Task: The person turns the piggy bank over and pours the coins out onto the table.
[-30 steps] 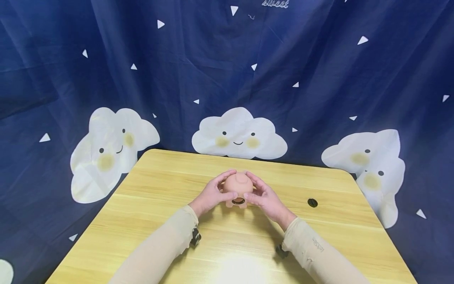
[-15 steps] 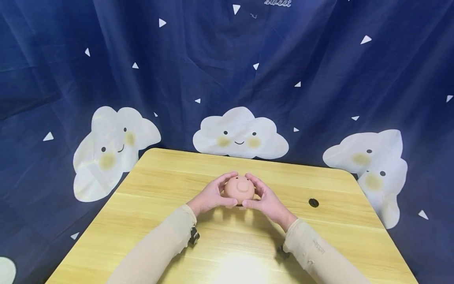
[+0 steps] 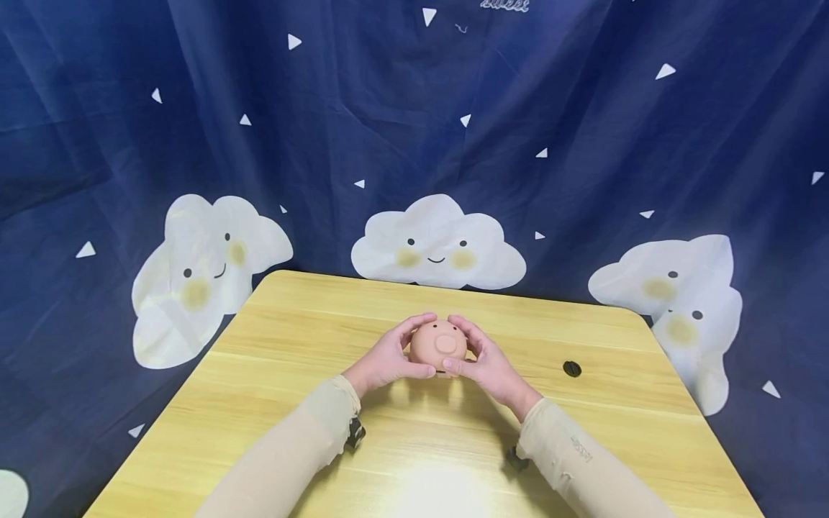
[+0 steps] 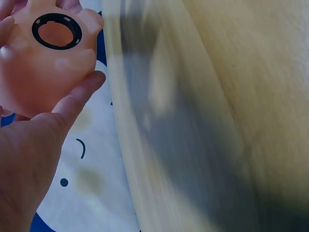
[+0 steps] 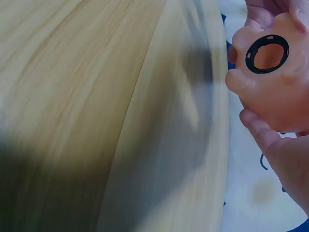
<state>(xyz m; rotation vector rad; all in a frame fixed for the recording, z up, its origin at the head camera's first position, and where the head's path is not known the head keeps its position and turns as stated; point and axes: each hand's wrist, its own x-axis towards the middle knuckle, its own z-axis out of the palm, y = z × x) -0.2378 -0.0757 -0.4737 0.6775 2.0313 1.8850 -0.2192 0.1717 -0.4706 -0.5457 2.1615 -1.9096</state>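
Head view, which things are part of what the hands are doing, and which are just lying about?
In hand:
- pig toy, held above the table
- left hand and right hand, cupping it from both sides

Lying about:
- small black disc on the table
- cloud-print curtain behind

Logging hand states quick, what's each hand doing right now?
Left hand: fingers curled round the pink pig toy, holding it.
Right hand: also curled round the same toy, holding it from the other side.

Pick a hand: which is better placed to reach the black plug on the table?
Right, probably. The black plug lies on the table to the right of the right hand. The left hand is across the pig toy, which both hands cup.
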